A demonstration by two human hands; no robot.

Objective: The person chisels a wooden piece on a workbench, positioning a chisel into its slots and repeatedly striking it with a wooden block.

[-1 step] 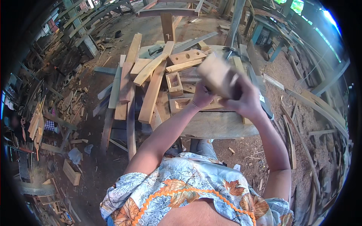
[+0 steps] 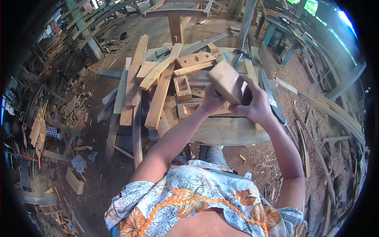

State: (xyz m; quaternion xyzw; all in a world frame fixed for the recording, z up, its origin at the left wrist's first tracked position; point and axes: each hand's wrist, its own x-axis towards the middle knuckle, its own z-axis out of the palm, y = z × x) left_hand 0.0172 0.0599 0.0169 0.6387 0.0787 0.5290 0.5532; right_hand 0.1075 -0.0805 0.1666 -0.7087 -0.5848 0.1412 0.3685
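Observation:
Above the workbench (image 2: 233,132) I hold a thick wooden block (image 2: 226,79), tilted, between both hands. My left hand (image 2: 213,99) grips its near left side, with the fingers partly hidden behind it. Wrapped around the right end is my right hand (image 2: 256,100), its thumb underneath. A smaller wooden block with a rectangular recess (image 2: 182,87) lies just left of my left hand. Behind it rests a wooden piece with round holes (image 2: 195,59). Beyond the held block is a hammer (image 2: 239,55), and a handsaw (image 2: 278,112) lies to the right of my right hand.
Long boards (image 2: 160,98) pile across the bench's left side, some overhanging its near edge. A metal post (image 2: 246,27) rises behind the bench. Wood scraps (image 2: 71,110) litter the floor on the left; sawdust and long offcuts (image 2: 327,110) cover the right.
The held block, smeared by motion before, now shows sharply and has shifted slightly in my hands. My arms and the things on the bench stay in place.

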